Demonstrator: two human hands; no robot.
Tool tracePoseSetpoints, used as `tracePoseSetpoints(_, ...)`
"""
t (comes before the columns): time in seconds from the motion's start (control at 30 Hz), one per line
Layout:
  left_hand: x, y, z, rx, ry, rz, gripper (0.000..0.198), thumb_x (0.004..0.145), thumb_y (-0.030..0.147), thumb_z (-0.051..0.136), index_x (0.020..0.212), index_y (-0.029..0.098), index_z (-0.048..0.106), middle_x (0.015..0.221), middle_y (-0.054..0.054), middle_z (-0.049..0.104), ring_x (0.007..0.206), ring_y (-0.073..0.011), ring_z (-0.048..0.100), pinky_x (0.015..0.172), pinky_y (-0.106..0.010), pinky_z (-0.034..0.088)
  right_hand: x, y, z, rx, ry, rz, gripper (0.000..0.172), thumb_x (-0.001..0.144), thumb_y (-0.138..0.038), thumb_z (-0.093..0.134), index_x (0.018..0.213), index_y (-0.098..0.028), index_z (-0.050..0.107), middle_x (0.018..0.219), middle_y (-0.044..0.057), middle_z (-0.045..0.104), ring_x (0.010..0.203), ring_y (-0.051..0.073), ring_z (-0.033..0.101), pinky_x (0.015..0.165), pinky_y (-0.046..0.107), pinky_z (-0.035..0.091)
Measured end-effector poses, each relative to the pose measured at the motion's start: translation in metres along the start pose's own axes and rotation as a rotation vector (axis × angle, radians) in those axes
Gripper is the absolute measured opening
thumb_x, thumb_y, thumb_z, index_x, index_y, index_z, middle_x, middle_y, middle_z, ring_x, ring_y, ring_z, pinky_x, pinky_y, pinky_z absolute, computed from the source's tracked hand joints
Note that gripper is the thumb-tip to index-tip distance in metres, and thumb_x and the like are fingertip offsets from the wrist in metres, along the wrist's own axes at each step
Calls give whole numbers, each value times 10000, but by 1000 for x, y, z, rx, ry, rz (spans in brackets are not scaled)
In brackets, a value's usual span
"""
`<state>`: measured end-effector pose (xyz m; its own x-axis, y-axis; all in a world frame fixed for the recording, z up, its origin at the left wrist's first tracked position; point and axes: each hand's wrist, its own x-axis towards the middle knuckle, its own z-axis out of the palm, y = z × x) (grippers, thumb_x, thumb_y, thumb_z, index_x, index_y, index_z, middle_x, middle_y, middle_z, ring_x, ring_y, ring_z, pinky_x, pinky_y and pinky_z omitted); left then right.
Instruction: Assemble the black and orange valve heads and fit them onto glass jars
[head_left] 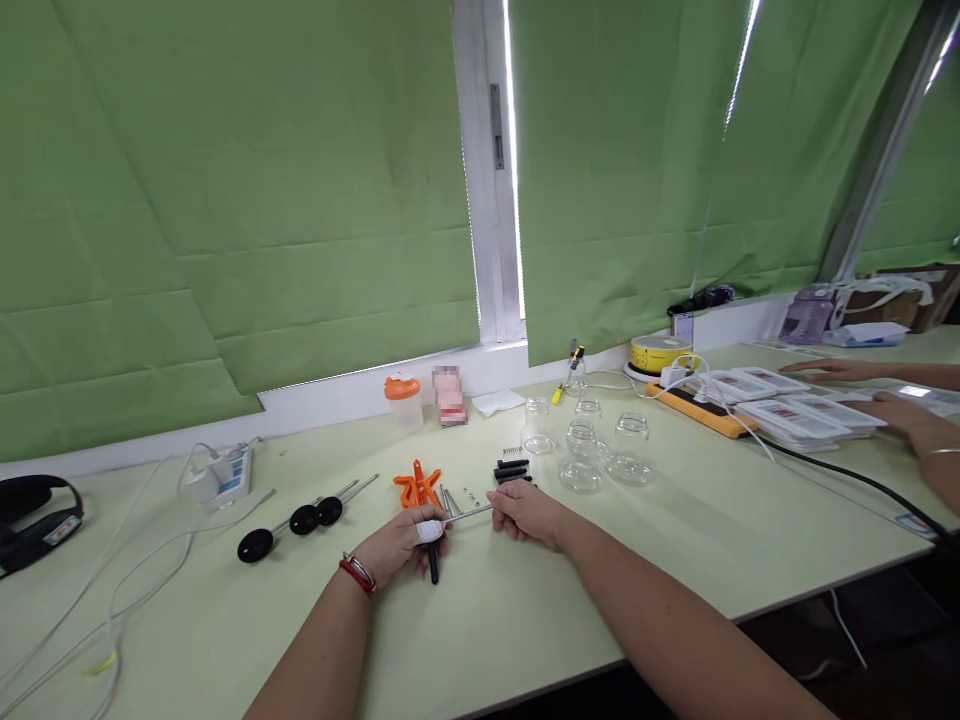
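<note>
My left hand [409,540], with a white wrap on its thumb, is closed around a black handle piece [433,565] whose lower end sticks out below the fingers. A thin metal rod [470,514] runs from there to my right hand [529,512], which pinches the rod's far end. Just beyond my left hand lies an orange plastic part with arms [418,486], beside a few metal pins [450,502] and tiny metal bits [471,494]. Several black ribbed pieces [511,468] and a spring [512,451] lie behind my right hand.
Black discs on metal rods [304,519] lie left. Several clear glass jars [581,470] stand right, and an orange-lidded cup [405,405] at the back. Cables and a power strip [238,478] are at left. Another person's hands [892,415] rest by white flat packs [791,420].
</note>
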<state>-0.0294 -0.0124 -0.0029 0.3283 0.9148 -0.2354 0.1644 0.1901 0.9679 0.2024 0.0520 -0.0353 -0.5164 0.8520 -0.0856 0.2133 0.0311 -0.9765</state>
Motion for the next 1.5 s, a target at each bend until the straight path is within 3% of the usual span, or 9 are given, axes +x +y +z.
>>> tracePoseSetpoints(0.43, 0, 0, -1, 9, -18, 16, 323, 749, 416, 666, 897, 148, 560, 704, -44, 625, 450, -85, 434, 426, -224, 357, 2, 2, 0, 94, 2, -18, 167, 832, -288, 551, 727, -177, 483, 625, -30, 602, 393, 44, 447, 354, 165, 331)
tracePoseSetpoints(0.9, -3, -1, 0, 21, -13, 37, 265, 758, 399, 636, 883, 171, 582, 706, -61, 634, 454, -108, 461, 435, -247, 358, 0, 1, 4, 35, -4, -3, 168, 861, -236, 474, 704, -179, 483, 608, -33, 586, 389, 45, 440, 342, 160, 312)
tracePoseSetpoints(1.03, -2, -1, 1, 82, 22, 73, 281, 658, 304, 709, 884, 176, 603, 718, -31, 603, 479, -106, 473, 435, -239, 378, 1, 2, 5, 38, 18, -6, 202, 879, -299, 492, 716, -181, 482, 618, -32, 589, 389, 45, 439, 337, 158, 305)
tracePoseSetpoints(1.13, 4, -1, -10, 86, 253, 218, 350, 563, 278, 731, 866, 162, 602, 765, -27, 589, 553, -126, 521, 435, -226, 400, 1, 1, 4, 73, 40, -3, 323, 926, -419, 419, 726, -178, 498, 597, -23, 573, 386, 53, 442, 330, 165, 303)
tracePoseSetpoints(1.2, 7, -2, -25, 58, 580, 301, 379, 635, 377, 647, 934, 161, 558, 734, -14, 585, 530, -126, 527, 439, -233, 420, 1, 0, 4, 100, 44, 8, 369, 946, -450, 368, 747, -174, 510, 587, -21, 564, 385, 58, 445, 328, 169, 305)
tracePoseSetpoints(1.27, 7, -5, -44, 191, 975, 238, 394, 754, 459, 509, 1030, 178, 495, 720, -3, 600, 502, -119, 531, 456, -240, 449, 0, -1, 4, 107, 40, 21, 362, 955, -432, 358, 765, -169, 517, 586, -22, 559, 387, 58, 446, 330, 168, 310)
tracePoseSetpoints(1.3, 7, -7, -52, 231, 1064, 197, 415, 777, 472, 487, 1070, 180, 460, 739, -9, 607, 494, -119, 529, 454, -243, 450, 0, -2, 4, 107, 37, 25, 355, 959, -418, 356, 767, -167, 519, 587, -22, 558, 389, 56, 446, 333, 167, 312)
tracePoseSetpoints(1.4, 5, -15, -73, 344, 1157, 59, 437, 756, 449, 553, 1074, 167, 450, 725, -30, 614, 480, -154, 542, 433, -270, 444, -1, -4, 5, 101, 35, 42, 348, 967, -389, 348, 763, -163, 518, 585, -22, 552, 391, 54, 443, 337, 165, 314)
tracePoseSetpoints(1.5, 7, -22, -80, 499, 1137, -80, 375, 744, 384, 585, 1035, 165, 492, 762, -83, 648, 567, -225, 611, 496, -325, 475, -2, -5, 5, 99, 36, 48, 348, 970, -378, 342, 759, -163, 516, 586, -21, 552, 391, 52, 437, 340, 164, 315)
